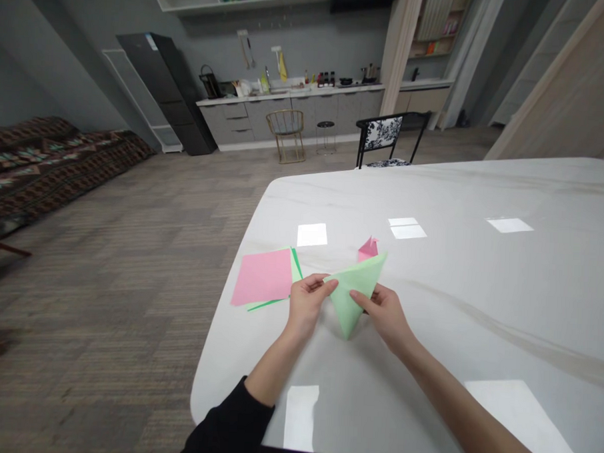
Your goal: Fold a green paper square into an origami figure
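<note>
L hand: L hand (306, 303) pinches left corner of the paper, fingers (319, 282) curled over its edge, thumb side hidden; nearly closed, firm hold.
R hand: R hand (384, 317) on the paper's right side, fingertips (359, 298) pressed on its near face; nearly closed on it, though exact grip partly hidden.
Held item: lt-green paper triangle (353, 290), folded, point toward near side, widest edge far, far-right corner sticking up; lifted btwn both hands over the table, can't tell if the tip touches.
Sleeve: black sleeve (228, 420) on L forearm, R forearm bare at near edge of view.
Beside hands: sm. pink folded paper (368, 249) just past the triangle's far edge, on table, partly hidden behind it.
Left of hands: pink square sheet (262, 277) lying flat, overlapping a green sheet (296, 267), green edges showing at its right & near sides; just left of L hand, not touching.
Table: white marble table (457, 213), rounded corner, grey veins, glossy w/ bright window-like reflections.
Floor: grey-brown carpet (115, 258) left of table.
Far left: patterned sofa (44, 162) along wall.
Far end: black chair w/ floral back (381, 135) past the table, gold chair (286, 135) & sm. black stool (326, 135) by grey kitchen counter (287, 112), tall black fridge (162, 90) left of counter.
</note>
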Demonstrator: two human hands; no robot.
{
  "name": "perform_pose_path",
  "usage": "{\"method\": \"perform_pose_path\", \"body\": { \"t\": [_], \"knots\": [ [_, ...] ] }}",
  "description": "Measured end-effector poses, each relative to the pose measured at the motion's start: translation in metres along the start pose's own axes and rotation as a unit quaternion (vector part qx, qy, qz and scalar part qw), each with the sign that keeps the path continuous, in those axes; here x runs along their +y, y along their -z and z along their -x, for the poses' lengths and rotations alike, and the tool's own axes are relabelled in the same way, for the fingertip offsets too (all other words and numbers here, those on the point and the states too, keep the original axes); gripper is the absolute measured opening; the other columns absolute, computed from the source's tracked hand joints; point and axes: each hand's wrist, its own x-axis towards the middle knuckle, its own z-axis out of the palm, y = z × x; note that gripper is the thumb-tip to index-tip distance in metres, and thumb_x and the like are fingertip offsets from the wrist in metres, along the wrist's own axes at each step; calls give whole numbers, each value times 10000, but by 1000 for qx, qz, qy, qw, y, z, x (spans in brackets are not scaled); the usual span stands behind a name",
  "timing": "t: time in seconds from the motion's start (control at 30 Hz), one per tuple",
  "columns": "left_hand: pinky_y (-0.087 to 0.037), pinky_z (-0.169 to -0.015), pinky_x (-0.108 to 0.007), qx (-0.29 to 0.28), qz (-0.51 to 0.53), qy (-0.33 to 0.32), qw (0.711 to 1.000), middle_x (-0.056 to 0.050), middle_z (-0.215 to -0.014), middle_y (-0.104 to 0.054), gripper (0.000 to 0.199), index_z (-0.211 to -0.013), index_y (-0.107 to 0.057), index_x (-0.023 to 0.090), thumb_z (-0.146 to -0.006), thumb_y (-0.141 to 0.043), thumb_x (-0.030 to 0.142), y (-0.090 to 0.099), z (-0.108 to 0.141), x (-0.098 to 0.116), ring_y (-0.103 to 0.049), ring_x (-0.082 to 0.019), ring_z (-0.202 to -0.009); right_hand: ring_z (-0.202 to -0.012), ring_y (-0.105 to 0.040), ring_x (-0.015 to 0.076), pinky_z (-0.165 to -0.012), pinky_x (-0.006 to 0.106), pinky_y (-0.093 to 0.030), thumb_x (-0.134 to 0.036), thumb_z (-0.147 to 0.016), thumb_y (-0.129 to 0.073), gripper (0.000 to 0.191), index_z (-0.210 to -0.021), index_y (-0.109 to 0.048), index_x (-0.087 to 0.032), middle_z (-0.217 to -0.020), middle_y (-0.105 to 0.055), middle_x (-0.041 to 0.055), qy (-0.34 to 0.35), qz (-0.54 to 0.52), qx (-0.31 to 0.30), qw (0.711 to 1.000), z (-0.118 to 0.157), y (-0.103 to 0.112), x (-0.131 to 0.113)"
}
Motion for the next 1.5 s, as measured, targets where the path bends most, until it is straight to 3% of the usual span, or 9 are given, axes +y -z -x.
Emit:
{"method": "perform_pose_path", "body": {
  "t": [0.13,0.3,1.07,1.33,1.5],
  "knots": [
    [-415,-609,-220,9,-65,-49,997,14,-628,-602,257,-832,-753,143,-644,-838,296,3,-1,4,-509,-85,-596,-784,-649,243,-702,357,-527,-453,-781,-716,339,-903,-714,-137,-866,-737,88,27,32,-2,999,2,2,2],
    [-363,-577,-190,-1,-71,-87,994,50,-597,-501,244,-902,-726,167,-698,-806,275,2,1,8,-448,-59,-575,-739,-664,248,-723,398,-555,-447,-738,-759,333,-830,-719,-129,-815,-738,89,-14,4,-10,1000,2,1,4],
    [-369,-596,-216,3,-78,-113,991,44,-615,-504,221,-866,-707,178,-699,-799,292,-2,4,15,-455,-81,-585,-764,-661,244,-704,349,-526,-413,-720,-787,313,-838,-740,-127,-813,-745,86,-1,5,2,1000,2,1,8],
    [-391,-611,-207,0,-66,-99,993,49,-614,-506,236,-887,-703,177,-702,-800,288,0,3,13,-472,-75,-593,-753,-666,247,-706,372,-548,-441,-708,-787,344,-848,-742,-130,-816,-746,88,-15,-16,-6,1000,2,-2,7],
    [-452,-627,-213,-55,58,0,997,14,-742,-601,308,-969,-711,205,-701,-803,326,1,5,21,-558,-91,-658,-799,-669,235,-759,373,-550,-421,-721,-784,333,-887,-754,-134,-880,-751,95,-69,-60,-36,995,4,-1,-2]
  ]
}}
